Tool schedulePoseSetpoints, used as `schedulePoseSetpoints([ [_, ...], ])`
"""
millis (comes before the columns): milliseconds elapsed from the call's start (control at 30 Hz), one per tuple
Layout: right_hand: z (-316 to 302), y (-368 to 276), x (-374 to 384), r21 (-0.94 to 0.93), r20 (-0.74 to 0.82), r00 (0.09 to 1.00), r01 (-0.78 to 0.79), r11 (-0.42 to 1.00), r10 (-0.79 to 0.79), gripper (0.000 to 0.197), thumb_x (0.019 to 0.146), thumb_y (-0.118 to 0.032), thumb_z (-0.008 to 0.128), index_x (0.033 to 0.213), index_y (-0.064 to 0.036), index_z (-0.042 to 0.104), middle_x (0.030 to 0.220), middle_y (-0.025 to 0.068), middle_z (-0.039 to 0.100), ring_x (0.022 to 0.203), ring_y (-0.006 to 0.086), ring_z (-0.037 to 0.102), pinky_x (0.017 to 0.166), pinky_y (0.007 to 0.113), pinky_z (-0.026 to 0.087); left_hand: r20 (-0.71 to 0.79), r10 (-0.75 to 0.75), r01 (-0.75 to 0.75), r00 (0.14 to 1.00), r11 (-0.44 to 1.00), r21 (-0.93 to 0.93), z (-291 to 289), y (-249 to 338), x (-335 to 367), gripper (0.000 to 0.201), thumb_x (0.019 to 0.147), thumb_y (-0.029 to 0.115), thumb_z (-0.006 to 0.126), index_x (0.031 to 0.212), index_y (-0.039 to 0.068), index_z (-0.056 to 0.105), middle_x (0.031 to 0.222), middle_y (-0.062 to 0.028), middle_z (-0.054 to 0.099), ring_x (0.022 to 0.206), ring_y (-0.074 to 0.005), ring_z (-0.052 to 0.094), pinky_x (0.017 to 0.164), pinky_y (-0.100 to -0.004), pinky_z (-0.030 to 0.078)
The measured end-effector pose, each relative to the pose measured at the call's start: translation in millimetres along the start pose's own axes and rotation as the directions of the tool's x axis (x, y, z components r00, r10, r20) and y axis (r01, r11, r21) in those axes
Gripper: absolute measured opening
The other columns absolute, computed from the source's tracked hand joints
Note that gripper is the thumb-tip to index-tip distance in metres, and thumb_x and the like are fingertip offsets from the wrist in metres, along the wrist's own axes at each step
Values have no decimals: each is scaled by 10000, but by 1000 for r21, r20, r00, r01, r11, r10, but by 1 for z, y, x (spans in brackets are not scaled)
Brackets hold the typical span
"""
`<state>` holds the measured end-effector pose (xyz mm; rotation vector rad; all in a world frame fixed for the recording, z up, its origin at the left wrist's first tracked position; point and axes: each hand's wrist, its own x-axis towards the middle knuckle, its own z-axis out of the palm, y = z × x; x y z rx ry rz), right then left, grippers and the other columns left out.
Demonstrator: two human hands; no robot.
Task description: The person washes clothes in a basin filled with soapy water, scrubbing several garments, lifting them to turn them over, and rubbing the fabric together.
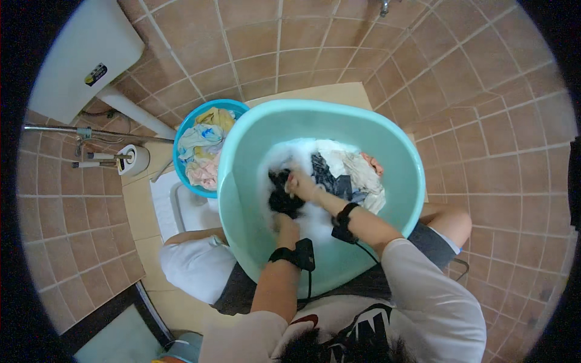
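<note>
A large mint-green tub (pixel 407 145) stands in front of me, with wet laundry and white suds inside. My right hand (pixel 299 185) is closed on a bunched black garment (pixel 283 196) at the left of the tub. Just below it, my left hand (pixel 287 224) grips the near end of the same garment, its fingertips partly hidden by cloth and foam. To the right of my hands lie a dark patterned cloth (pixel 324 172) and a cream-white garment (pixel 362 175). A small salmon-coloured cloth (pixel 372 163) shows at the far right of the pile.
A blue basin (pixel 181 148) of light-coloured clothes sits left of the tub, beside a white squat toilet (pixel 166 199). A brush holder (pixel 138 160) and a metal rail (pixel 51 129) are farther left. Tiled walls (pixel 484 145) rise behind and to the right. My knees flank the tub.
</note>
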<state>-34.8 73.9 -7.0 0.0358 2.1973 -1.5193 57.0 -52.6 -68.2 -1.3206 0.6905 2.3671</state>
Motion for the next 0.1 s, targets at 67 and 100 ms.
schedulePoseSetpoints([
  [67, 49, 12, -9, -491, 216, 974, 52, 870, 64, 278, 792, -149, 524, 1017, -15, 431, 1174, 235, 405, 1107, 347, 389, 857, 427, 366, -36, 87, -88, 996, 996, -17, -19, 12, 10, 444, 828, 341, 497, 1188, 81, 478, 1160, -95, 510, 1092, -250, 455, 932, -364, 354],
  [100, 57, 24, -10, -495, 338, 932, 58, 867, 131, 347, 786, -168, 539, 1084, -37, 418, 1295, 244, 294, 1195, 375, 287, 931, 447, 309, -22, 142, -142, 990, 990, 12, -17, 15, 22, 440, 828, 336, 502, 1185, 79, 480, 1154, -95, 514, 1088, -250, 457, 931, -360, 356],
])
